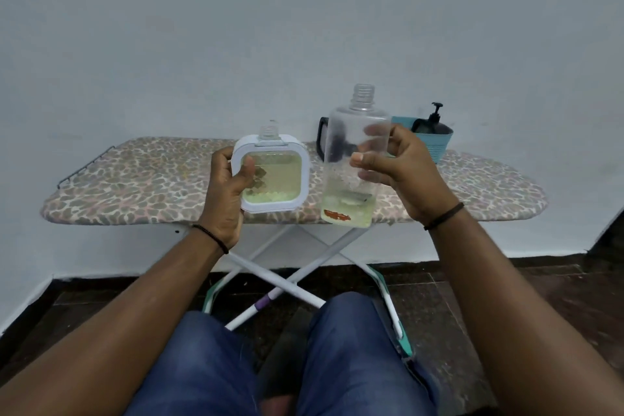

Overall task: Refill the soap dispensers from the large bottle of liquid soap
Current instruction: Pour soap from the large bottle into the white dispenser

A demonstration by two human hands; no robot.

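My left hand (227, 189) grips a square white-framed soap dispenser (272, 176) by its left side. It is upright, its threaded neck is uncapped, and it is nearly full of pale yellow-green liquid. My right hand (398, 169) holds a tall clear bottle (354, 162) upright, thumb in front and fingers behind. The bottle has no cap and only a shallow layer of pale soap at its bottom. Both are lifted in front of the ironing board (141, 179).
At the back of the leopard-print board stands a teal basket (435, 145) holding a dark pump dispenser (434, 121). A dark-handled object (322, 138) sits behind the clear bottle. The board's crossed white legs (287, 280) are below, with my knees in jeans in front.
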